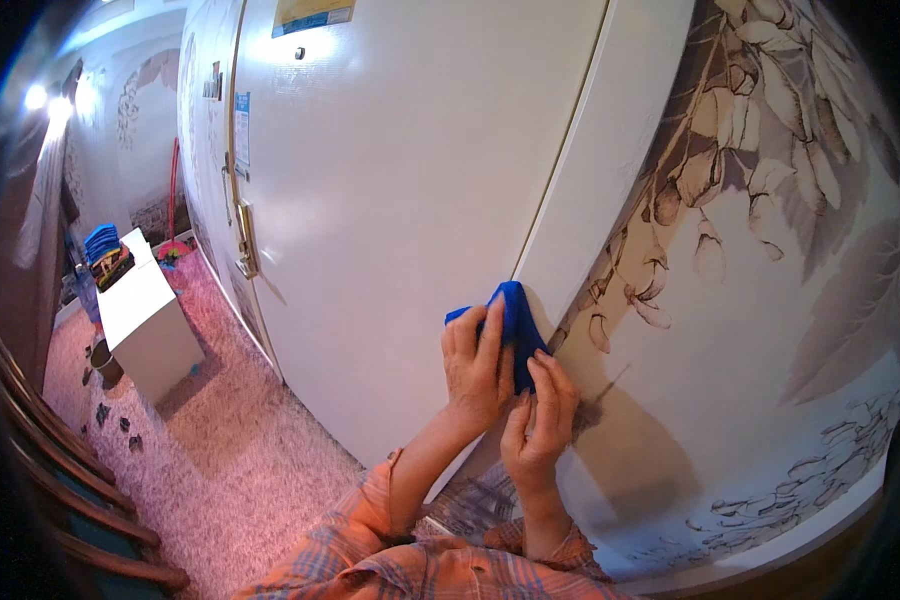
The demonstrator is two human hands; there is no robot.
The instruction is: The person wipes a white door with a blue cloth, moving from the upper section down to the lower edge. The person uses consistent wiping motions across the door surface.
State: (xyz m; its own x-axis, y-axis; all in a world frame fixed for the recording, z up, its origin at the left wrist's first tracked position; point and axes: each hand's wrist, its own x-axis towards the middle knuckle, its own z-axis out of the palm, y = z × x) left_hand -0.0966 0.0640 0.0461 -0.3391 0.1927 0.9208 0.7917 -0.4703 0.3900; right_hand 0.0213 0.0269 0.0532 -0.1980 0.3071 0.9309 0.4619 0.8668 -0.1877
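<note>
A folded blue cloth (523,330) lies against the hinge-side edge of a white door (420,187) and its white frame (607,142). My left hand (474,360) presses on the cloth, fingers bent over its left part. My right hand (544,416) has its fingertips at the cloth's lower right edge, thumb and fingers close together; whether it grips the cloth is hard to tell. Both forearms reach up from orange plaid sleeves. Farther left on the door are a brass-coloured handle (246,240) and a door chain.
A white box (154,330) with stacked folded cloths (105,255) stands on the pink carpet (255,465) at left, beside a small bin (105,364). Curved wooden slats (82,495) are at lower left. A wall with a floral mural (720,300) rises at right.
</note>
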